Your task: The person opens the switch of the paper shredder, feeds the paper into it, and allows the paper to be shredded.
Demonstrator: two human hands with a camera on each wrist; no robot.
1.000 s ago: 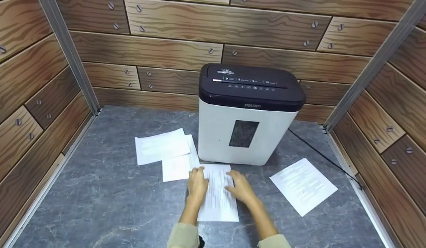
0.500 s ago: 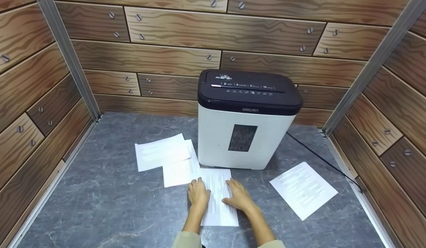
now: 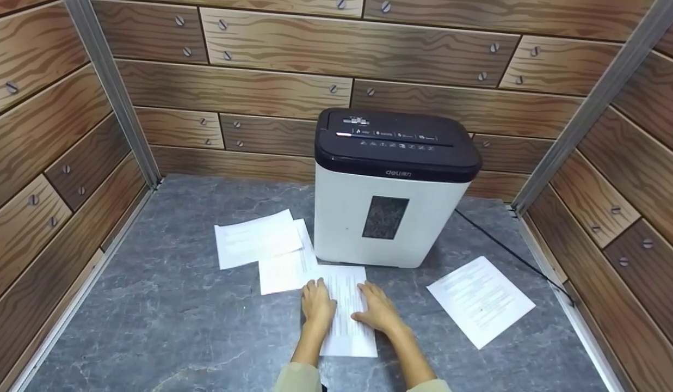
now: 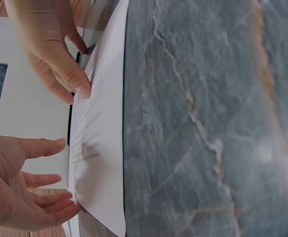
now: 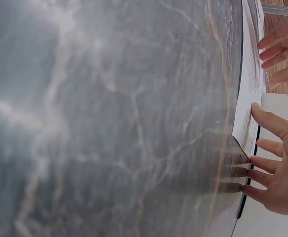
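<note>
A printed sheet of paper (image 3: 348, 343) lies in front of a white paper shredder (image 3: 341, 218) with a dark top. My left hand (image 3: 318, 302) rests at the sheet's left edge, fingers extended and loosely bent. At the opposite edge is my right hand (image 3: 381, 311), its thumb over the print and its fingers along the side. In the left wrist view, the left fingertips (image 4: 69, 210) meet the paper's edge. The right wrist view has the right thumb (image 5: 269, 121) against the sheet and the other fingers beside it on the surface.
Overlapping white sheets (image 3: 254, 239) lie left of the shredder, partly reaching the middle one. Another printed sheet (image 3: 480, 302) lies alone on the right. A black cord (image 3: 510, 249) runs from behind the shredder to the right wall. Wood-patterned walls (image 3: 282, 49) enclose the grey marbled surface.
The head view has tilted slightly. Both hands have slid a little toward the person along the sheet's edges, and the left hand with the sheet's near left corner has shifted slightly right.
</note>
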